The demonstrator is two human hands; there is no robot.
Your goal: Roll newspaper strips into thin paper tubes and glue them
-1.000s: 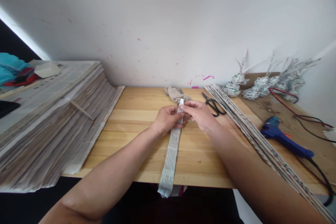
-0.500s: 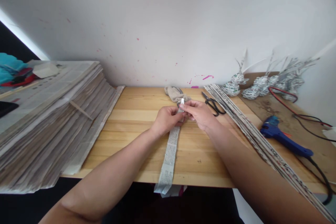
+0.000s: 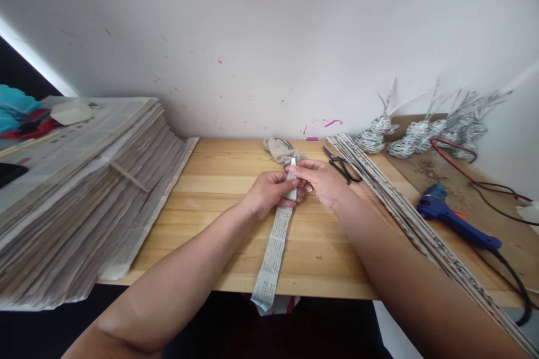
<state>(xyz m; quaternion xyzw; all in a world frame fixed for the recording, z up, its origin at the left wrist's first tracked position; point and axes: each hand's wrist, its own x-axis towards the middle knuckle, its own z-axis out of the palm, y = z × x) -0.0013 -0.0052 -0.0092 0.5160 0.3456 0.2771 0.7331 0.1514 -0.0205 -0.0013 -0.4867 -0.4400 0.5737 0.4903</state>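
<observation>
A long, narrow strip of printed newspaper point(image 3: 274, 247) runs from my fingers down over the front edge of the wooden table. Its upper end narrows to a pale tip between my hands. My left hand point(image 3: 269, 190) is closed on the strip from the left, thumb on top. From the right, my right hand point(image 3: 318, 179) pinches the strip near its tip. Just behind the fingers lies a crumpled beige cloth point(image 3: 281, 150). Black-handled scissors point(image 3: 343, 168) rest to the right of my right hand.
A tall stack of newspapers point(image 3: 96, 202) fills the table's left side. Thin rolled paper sticks point(image 3: 396, 207) lie diagonally on the right. Beyond them are a blue glue gun point(image 3: 458, 224) with its cord, a brown board point(image 3: 501, 247) and several woven paper figures point(image 3: 373, 134) by the wall.
The newspaper strip has shifted slightly up and right, and more of its printed face shows between my fingers. Both hands keep their grip in nearly the same place.
</observation>
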